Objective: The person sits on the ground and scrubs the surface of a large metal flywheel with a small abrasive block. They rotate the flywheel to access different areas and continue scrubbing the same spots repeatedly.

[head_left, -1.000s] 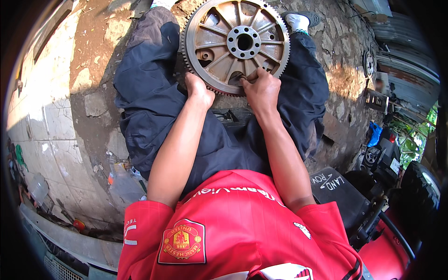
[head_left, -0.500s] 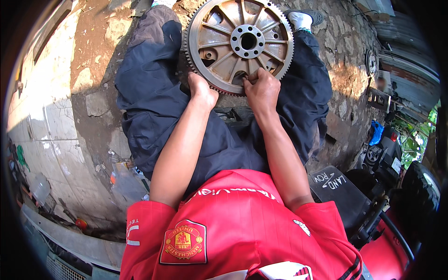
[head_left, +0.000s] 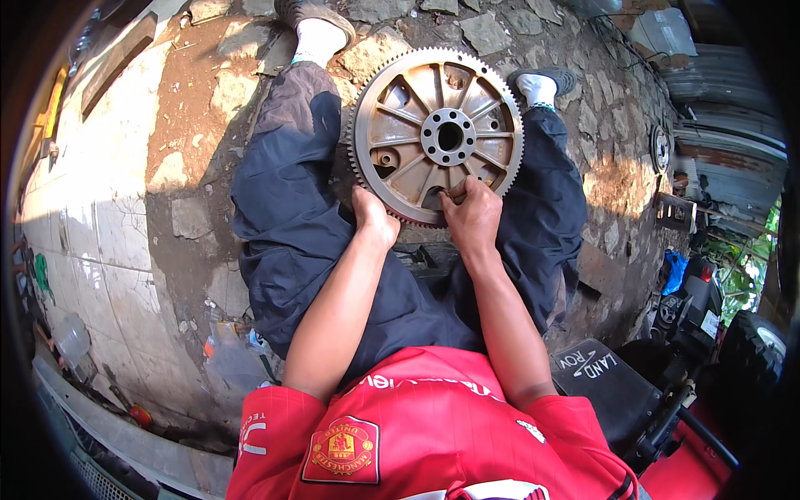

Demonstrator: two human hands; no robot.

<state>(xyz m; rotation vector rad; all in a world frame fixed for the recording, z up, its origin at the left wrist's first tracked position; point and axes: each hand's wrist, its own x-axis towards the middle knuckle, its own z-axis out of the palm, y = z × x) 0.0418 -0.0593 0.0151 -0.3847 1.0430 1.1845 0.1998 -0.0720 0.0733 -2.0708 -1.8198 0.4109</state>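
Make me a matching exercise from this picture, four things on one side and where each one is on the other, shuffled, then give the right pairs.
Things:
1. toothed flywheel
2. left hand
3. right hand
4. black seat

Places:
A. fingers hooked into an opening between the spokes
B. far lower right, beside the person
C. gripping the toothed rim at its lower left
D. between the person's legs, over the stone ground

Pairs: 1-D, 2-C, 3-A, 4-B

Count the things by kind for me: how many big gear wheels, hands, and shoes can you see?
Toothed gear wheel: 1
Hands, left hand and right hand, both gripping the wheel's near rim: 2
Shoes, one and another: 2
Total: 5
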